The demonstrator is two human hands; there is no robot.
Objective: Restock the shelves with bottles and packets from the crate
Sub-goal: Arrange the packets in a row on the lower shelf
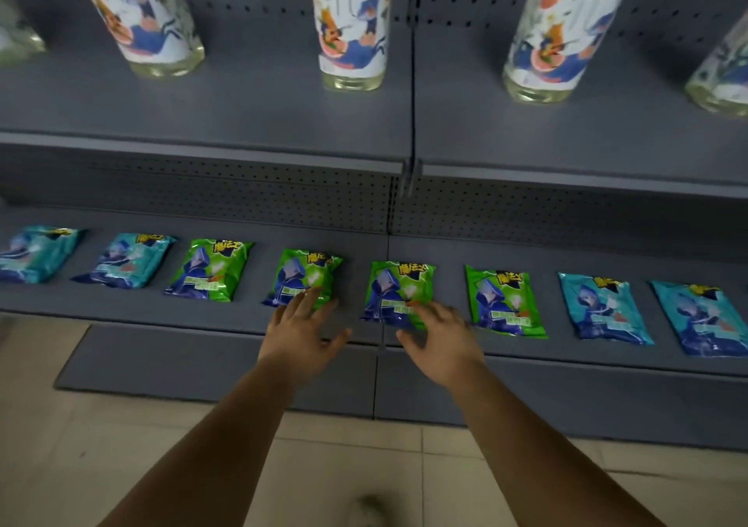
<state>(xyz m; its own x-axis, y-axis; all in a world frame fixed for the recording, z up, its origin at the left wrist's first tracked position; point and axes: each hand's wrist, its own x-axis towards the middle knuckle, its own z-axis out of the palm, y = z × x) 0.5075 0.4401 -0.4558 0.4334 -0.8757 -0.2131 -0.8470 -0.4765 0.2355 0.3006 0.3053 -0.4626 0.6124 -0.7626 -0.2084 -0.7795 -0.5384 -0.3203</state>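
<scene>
On the bottom shelf [170, 316], both hands' fingers [301, 304] are spread wide and hold nothing; gently nudge each green packet [398, 294] straight.

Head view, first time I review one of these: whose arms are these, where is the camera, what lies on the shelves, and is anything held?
There is no machine here. A person wears a wide-angle camera on the head, looking forward and down, so both bare arms reach in from below.

The left hand lies with straight fingers on the near edge of a green packet. The right hand reaches with spread fingers to the next green packet. Neither hand grips anything.

The lower shelf carries a row of eight flat packets, four green in the middle, two teal at each end. The upper shelf holds standing bottles, such as the middle bottle. No crate shows.
</scene>
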